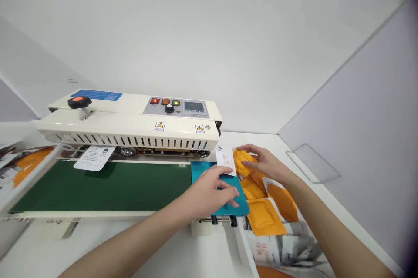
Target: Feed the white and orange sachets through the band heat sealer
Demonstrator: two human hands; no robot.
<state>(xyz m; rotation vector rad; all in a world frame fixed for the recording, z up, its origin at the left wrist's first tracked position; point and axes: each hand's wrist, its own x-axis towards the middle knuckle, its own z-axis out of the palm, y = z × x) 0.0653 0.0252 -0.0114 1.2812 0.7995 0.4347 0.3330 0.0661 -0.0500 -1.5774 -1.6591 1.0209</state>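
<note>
A small white printed pouch [226, 159] stands at the right end of the sealing machine, tilted, over the teal plate [240, 202]. My left hand [214, 189] reaches across the plate with a finger over the pouch's lower edge, holding it there. Its other fingers are bent and spread above the plate. My right hand [261, 160] closes thumb and fingers on an orange packet [241, 161], just right of the white pouch. More orange packets [264, 217] lie beneath that hand in a white bin [244, 247].
The cream band sealer [130, 125] has lit switches and a green conveyor belt [130, 186]. Another white pouch [95, 157] sticks out from its left part. Silver-white pouches [295, 247] fill the bin's near end. A wire stand [313, 165] is at right; packets [29, 162] lie far left.
</note>
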